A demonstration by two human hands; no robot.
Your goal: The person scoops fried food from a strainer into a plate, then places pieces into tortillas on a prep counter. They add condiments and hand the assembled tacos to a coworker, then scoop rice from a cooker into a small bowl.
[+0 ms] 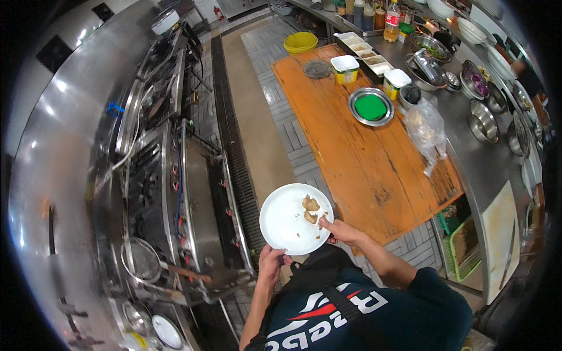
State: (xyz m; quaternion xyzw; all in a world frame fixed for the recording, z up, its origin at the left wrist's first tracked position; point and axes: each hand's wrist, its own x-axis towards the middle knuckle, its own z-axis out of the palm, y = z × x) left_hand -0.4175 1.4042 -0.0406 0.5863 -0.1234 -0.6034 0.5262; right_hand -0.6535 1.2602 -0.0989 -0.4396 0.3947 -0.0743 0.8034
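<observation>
A round white plate (281,219) is held out in front of my body. My left hand (271,263) grips its near left rim, with the thumb over the edge. On the right side my right hand (342,231) is closed on the rim, its thumb reaching onto the plate's surface; the fingers underneath are hidden. Brownish pieces of food (311,203) lie on the plate's right half, with small crumbs around them. I cannot tell what food it is.
To the right stands a wooden table (357,169) with a steel bowl (353,104) holding something green, white-lidded tubs (345,64) and a plastic bag (424,126). Gas stoves (199,199) line the left, with a long-handled strainer (140,260). A steel counter (462,140) carries bowls and bottles.
</observation>
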